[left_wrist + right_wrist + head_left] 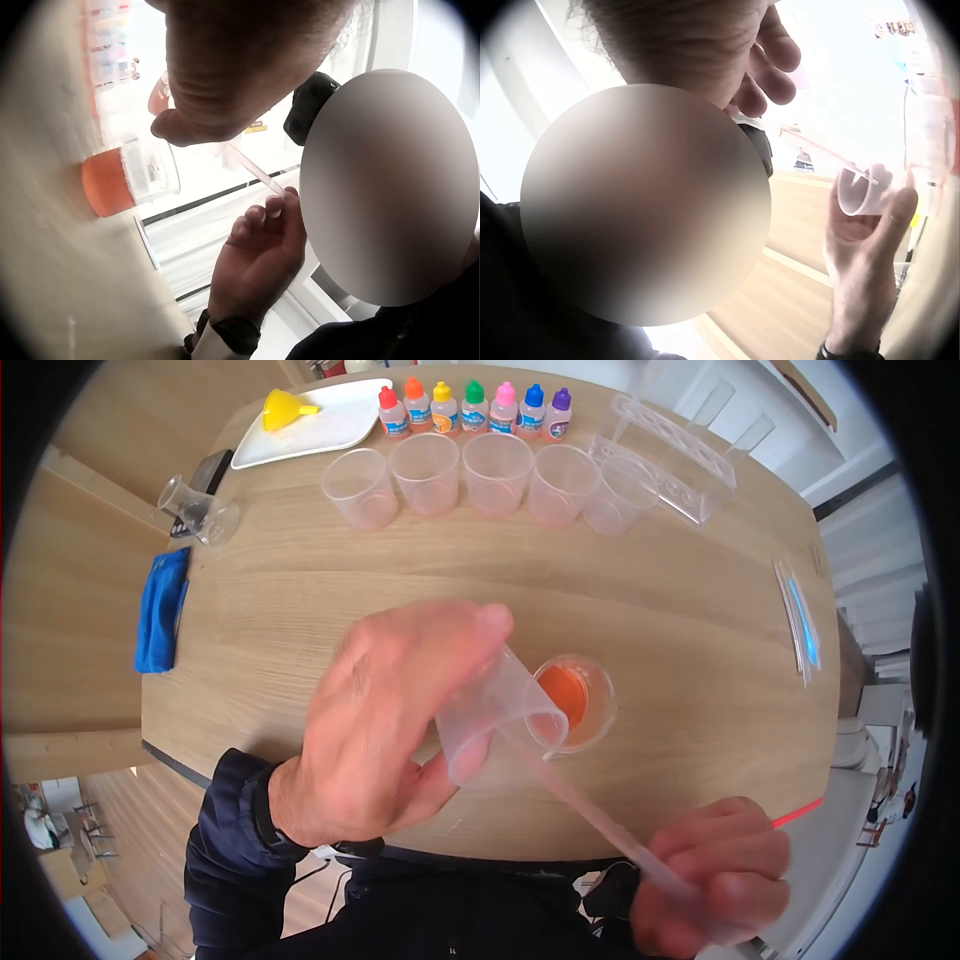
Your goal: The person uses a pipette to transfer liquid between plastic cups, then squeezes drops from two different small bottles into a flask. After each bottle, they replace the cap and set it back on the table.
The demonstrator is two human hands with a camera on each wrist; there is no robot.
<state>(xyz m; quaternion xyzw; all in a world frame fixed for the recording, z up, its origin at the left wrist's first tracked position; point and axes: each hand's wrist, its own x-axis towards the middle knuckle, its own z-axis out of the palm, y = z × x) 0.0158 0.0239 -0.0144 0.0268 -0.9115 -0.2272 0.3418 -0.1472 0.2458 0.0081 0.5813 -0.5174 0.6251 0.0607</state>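
Clear tapered plastic cup (500,700), gripped tilted by my left hand (375,705), likely to admit the slim translucent stick (590,812) my right hand (722,875) grips.

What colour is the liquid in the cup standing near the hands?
Orange; the liquid shows best in the left wrist view.

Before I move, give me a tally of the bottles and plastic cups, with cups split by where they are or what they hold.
Capped bottles: 7
Back-row cups: 5
Orange-liquid cup: 1
Held cup, in the left hand: 1
Total: 14
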